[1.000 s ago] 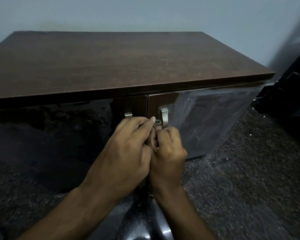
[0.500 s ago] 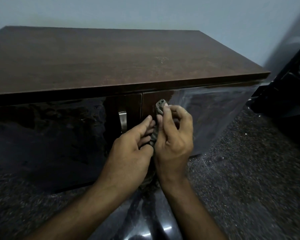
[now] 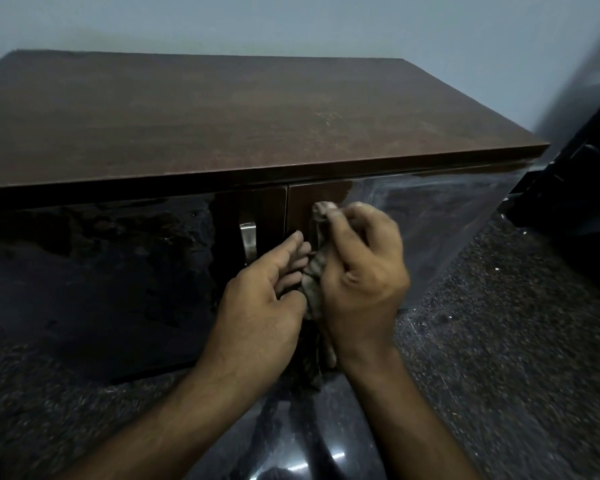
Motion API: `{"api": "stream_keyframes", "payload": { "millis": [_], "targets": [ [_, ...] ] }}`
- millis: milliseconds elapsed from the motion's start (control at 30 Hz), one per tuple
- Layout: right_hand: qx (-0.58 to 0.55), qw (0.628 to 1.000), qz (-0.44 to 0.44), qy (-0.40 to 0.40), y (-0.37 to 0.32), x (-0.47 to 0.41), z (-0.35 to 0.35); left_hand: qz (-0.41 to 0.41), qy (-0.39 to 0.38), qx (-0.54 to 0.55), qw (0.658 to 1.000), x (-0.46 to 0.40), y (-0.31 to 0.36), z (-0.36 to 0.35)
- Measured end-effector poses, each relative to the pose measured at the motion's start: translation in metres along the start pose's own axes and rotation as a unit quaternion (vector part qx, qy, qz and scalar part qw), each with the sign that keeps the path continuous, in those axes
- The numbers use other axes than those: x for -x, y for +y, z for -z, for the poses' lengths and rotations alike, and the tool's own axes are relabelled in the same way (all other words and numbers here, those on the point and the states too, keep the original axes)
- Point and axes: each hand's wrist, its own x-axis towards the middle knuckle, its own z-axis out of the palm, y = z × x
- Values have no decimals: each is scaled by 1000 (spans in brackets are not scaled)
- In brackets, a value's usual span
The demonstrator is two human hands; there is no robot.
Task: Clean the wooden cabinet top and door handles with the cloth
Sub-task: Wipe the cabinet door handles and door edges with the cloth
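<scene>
A dark wooden cabinet top [image 3: 222,109] spans the view above two glossy dark doors. The left door's metal handle [image 3: 248,239] shows bare. A grey-brown cloth [image 3: 314,271] is wrapped over the right door's handle, which is hidden under it. My right hand [image 3: 362,278] pinches the cloth's upper end against the top of that handle. My left hand [image 3: 267,303] grips the cloth lower down, its fingers curled in beside it. The cloth's tail hangs down between my wrists.
A pale wall stands behind the cabinet. A black piece of furniture [image 3: 575,181] stands close to the cabinet's right end. The speckled dark floor [image 3: 499,341] lies below, and a glossy dark rounded thing [image 3: 305,452] sits between my forearms.
Both hands have moved up along the right handle with the cloth; my right hand now sits at the handle's top. The left handle, half covered a second ago, is fully exposed.
</scene>
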Motion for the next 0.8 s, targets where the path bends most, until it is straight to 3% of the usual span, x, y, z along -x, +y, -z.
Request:
{"api": "stream_keyframes", "payload": {
  "millis": [200,600,800],
  "targets": [
    [-28,999,-24,0,-15,2,-4,-14,4,-14,1000,6,2,2],
    [18,998,-39,46,-28,1,-18,-126,77,-113,983,23,10,0],
    [52,998,-37,9,-26,18,-19,-103,70,-102,987,20,8,0]
  ]
}}
